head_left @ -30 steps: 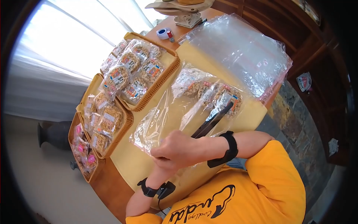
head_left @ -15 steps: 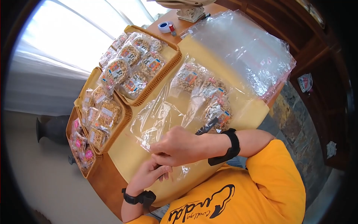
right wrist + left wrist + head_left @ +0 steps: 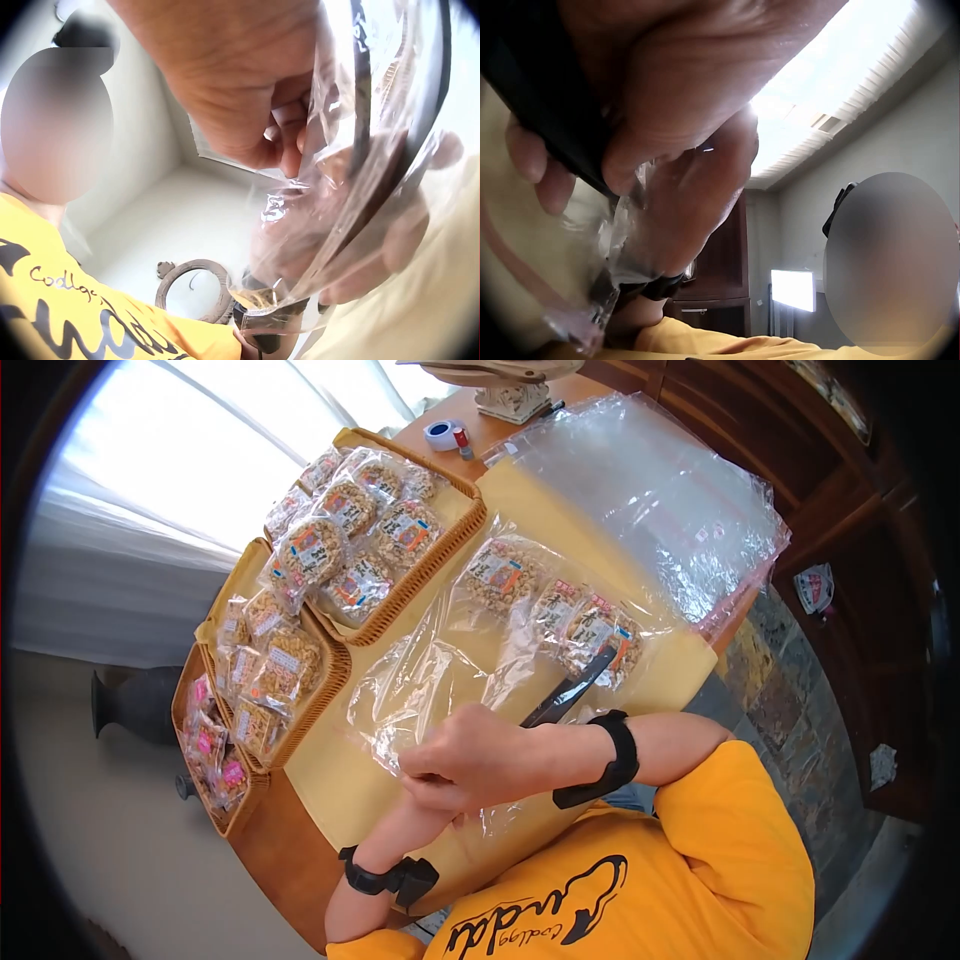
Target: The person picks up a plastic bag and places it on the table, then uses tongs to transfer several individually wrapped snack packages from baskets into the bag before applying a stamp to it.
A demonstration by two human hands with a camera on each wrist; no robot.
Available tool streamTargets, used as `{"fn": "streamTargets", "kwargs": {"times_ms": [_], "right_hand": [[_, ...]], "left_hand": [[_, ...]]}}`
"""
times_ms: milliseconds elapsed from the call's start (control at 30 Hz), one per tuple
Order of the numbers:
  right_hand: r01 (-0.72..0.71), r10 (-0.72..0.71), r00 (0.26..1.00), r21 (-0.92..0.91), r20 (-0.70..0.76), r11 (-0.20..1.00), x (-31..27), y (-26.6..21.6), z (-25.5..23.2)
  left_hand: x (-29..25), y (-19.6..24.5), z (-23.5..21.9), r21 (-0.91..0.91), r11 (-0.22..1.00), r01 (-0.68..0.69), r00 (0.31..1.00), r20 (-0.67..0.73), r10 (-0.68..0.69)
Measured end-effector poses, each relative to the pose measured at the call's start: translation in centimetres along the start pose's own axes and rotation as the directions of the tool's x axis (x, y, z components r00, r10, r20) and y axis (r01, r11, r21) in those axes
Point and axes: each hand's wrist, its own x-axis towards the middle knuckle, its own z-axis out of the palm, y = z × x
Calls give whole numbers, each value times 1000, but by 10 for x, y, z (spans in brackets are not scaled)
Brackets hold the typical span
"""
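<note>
A clear plastic bag [image 3: 420,680] lies across the yellow mat, three wrapped round nut cakes [image 3: 500,575] at its far end. My right hand [image 3: 475,760] pinches the bag's near edge with curled fingers. Beneath it, mostly hidden in the head view, my left hand [image 3: 682,82] grips a long black bar [image 3: 570,695]. The bar runs under the right forearm, and its tip overlaps the rightmost cake. In the right wrist view, loose plastic hangs between the hands, and the left fingers [image 3: 405,247] show through it. The bar's exact kind is hidden.
Three wicker baskets, including the large basket [image 3: 420,592], stand along the left with wrapped snacks. A stack of clear bags [image 3: 650,500] lies at the back right. A tape roll [image 3: 441,435] and a small red-capped item [image 3: 461,440] sit beyond the mat [image 3: 350,760].
My left hand drew out to the lower left, pulling the black bar back, then returned beneath the right hand. The bar's tip again reaches over the cakes. My right hand stayed nearly still.
</note>
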Motion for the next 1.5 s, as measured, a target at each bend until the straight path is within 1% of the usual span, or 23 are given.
{"fn": "streamTargets", "kwargs": {"times_ms": [100, 167, 200, 267, 300, 367, 400, 467, 500, 567, 600, 667, 700, 767, 800, 867, 1000, 1067, 1200, 1267, 1400, 1467, 1500], "right_hand": [[-1, 2, 1000, 29, -27, 1000, -1, 2, 1], [-2, 4, 999, 50, -42, 999, -1, 2, 0], [0, 1, 1000, 23, -27, 1000, 0, 2, -1], [1, -1, 1000, 0, -7, 1000, -1, 1, -1], [2, -2, 1000, 1, -8, 1000, -1, 1, -1], [7, -7, 1000, -4, -5, 1000, -1, 1, 1], [6, -6, 1000, 10, -13, 1000, -1, 1, 2], [8, -8, 1000, 23, -17, 1000, -1, 1, 2], [6, -6, 1000, -5, 7, 1000, -2, 1, 1], [5, -4, 1000, -33, 31, 999, -1, 0, 0], [2, -1, 1000, -27, 22, 1000, -1, 0, 0], [-2, 3, 1000, -22, 12, 1000, -1, 0, -1], [-2, 2, 1000, -18, 4, 1000, 0, 0, -1], [-1, 1, 1000, -10, -4, 1000, 0, 0, -2], [-4, 4, 1000, -4, 1, 1000, 1, 0, -4], [-8, 8, 1000, 6, 4, 1000, 1, 0, -5], [1, -1, 1000, 21, -1, 1000, 0, 0, -2], [10, -10, 1000, 26, 0, 1000, 0, 0, -3], [-1, 0, 1000, 24, 17, 1000, 1, 0, -2], [3, -4, 1000, 30, 22, 1000, 0, 0, -3], [3, -5, 1000, 45, 31, 999, -1, -1, -3], [13, -14, 1000, 36, 23, 999, -1, 0, -3], [14, -15, 1000, 35, 24, 999, -1, -1, -3]], "left_hand": [[-11, 3, -9, -61, 997, 42, 999, 33, -40], [-29, 1, -17, -139, 977, 160, 986, 58, -153], [-32, 3, -16, -138, 977, 163, 986, 59, -157], [-37, 4, -13, -156, 974, 167, 985, -19, -172], [-36, 3, -12, -159, 973, 166, 985, -20, -171], [-27, 1, -8, -33, 993, 114, 993, -31, -115], [-20, 4, -5, -35, 993, 110, 993, -31, -111], [-6, 8, 1, 118, 988, 96, 995, -33, -93], [0, -1, 3, 116, 989, 94, 995, -36, -90], [14, -22, 7, -9, 996, -91, 995, 32, 92], [13, -23, 10, -8, 996, -92, 995, 31, 93], [10, -18, 16, 33, 995, -95, 995, -39, 96], [5, -14, 16, 33, 995, -95, 995, -38, 96], [-9, -2, 10, -6, 999, 43, 999, -25, -43], [-17, 0, 7, -5, 999, 46, 999, -26, -46], [-31, 1, 1, -184, 968, 171, 983, -43, -181], [-43, 3, -2, -187, 964, 190, 975, -75, -207], [-41, 7, -2, -161, 973, 166, 976, -114, -185], [-29, 3, -5, -94, 985, 142, 982, -111, -152], [-27, 10, -5, -154, 977, 150, 984, -69, -162], [-39, 11, -9, -205, 965, 164, 982, -60, -180], [-44, 7, -9, -268, 954, 133, 976, -129, -173], [-43, 6, -9, -269, 954, 135, 976, -129, -175]]}}
